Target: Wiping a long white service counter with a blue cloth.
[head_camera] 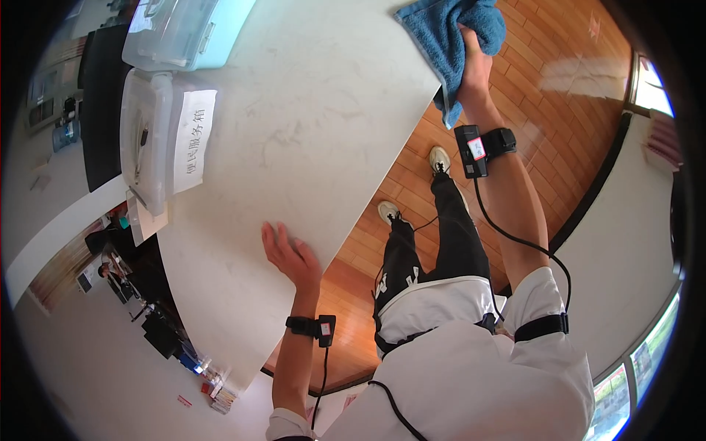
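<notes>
My right hand grips a blue terry cloth at the edge of the white tabletop. Part of the cloth lies on the top and part hangs over the edge, covering some of my fingers. My left hand rests on the tabletop near its front edge, fingers apart, with nothing in it. Each forearm wears a black strapped device with a cable.
A clear plastic box bearing a paper with writing stands along the table's far side, beside a lidded light-blue box. Behind are a black panel and a distant person. Wooden floor lies below.
</notes>
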Tool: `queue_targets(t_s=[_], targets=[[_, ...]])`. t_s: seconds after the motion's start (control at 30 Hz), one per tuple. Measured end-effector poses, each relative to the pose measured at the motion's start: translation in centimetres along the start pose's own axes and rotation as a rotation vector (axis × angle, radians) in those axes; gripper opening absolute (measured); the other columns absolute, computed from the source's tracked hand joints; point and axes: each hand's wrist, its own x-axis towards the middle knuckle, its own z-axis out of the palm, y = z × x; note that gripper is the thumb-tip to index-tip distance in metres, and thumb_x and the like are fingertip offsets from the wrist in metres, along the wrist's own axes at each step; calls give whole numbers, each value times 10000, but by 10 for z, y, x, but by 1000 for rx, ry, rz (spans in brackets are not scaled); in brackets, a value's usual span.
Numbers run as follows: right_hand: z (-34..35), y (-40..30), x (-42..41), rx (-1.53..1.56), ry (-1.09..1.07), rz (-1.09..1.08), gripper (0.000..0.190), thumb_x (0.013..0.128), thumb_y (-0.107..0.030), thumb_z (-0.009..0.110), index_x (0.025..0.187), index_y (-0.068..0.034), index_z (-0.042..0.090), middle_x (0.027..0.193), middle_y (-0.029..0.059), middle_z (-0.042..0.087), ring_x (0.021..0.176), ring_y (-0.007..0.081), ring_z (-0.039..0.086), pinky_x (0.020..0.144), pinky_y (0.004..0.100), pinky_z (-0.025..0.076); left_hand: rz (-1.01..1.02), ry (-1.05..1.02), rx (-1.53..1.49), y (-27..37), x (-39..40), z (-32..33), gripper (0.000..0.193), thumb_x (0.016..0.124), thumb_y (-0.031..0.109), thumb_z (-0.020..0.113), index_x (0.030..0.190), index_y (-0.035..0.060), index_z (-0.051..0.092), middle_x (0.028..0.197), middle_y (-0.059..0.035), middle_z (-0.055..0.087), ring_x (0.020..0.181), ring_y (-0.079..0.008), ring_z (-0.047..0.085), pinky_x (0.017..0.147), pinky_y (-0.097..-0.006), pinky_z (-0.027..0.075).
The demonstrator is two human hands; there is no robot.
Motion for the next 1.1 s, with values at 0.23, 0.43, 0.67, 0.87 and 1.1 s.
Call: queue_targets(t_s=[0.23, 0.43, 0.67, 0.87, 1.1], targets=[[14, 62, -201, -168, 144, 145, 847, 753, -271, 806, 1419, 20, 370, 1360, 171, 510, 1254, 298, 491, 1113, 384, 336, 23, 56, -38, 5, 4, 17, 475, 959, 115, 463, 1422, 11, 453, 1518, -235, 370, 1419, -407, 332, 1141, -534, 253], [19, 122, -377, -163, -8, 401, 947, 763, -243, 814, 1480, -28, 234, 1383, 198, 481, 1297, 318, 468, 1116, 408, 349, 55, 73, -237, -4, 3, 18, 461, 990, 92, 453, 1446, 24, 449, 1522, -220, 382, 1417, -408, 335, 1154, -540, 253], [10, 187, -490, -188, -83, 465, 945, 770, -253, 836, 1470, -30, 241, 1370, 200, 496, 1277, 313, 495, 1105, 414, 375, 120, 86, -397, -65, -23, -11, 462, 989, 31, 438, 1450, -4, 432, 1513, -224, 397, 1417, -410, 335, 1144, -516, 306], [23, 161, -488, -173, -33, 434, 841, 794, -216, 799, 1455, -39, 310, 1367, 139, 514, 1253, 270, 510, 1091, 399, 382, 15, 90, -253, -151, -74, -12, 447, 990, 57, 456, 1431, -13, 456, 1508, -236, 397, 1404, -408, 351, 1142, -516, 302], [29, 136, -425, -58, 126, 428, 872, 739, -219, 827, 1434, -43, 331, 1352, 149, 496, 1270, 279, 468, 1111, 391, 341, 40, 101, -176, -139, -77, -16, 441, 985, 89, 481, 1411, -24, 480, 1495, -227, 419, 1398, -400, 357, 1147, -508, 284]])
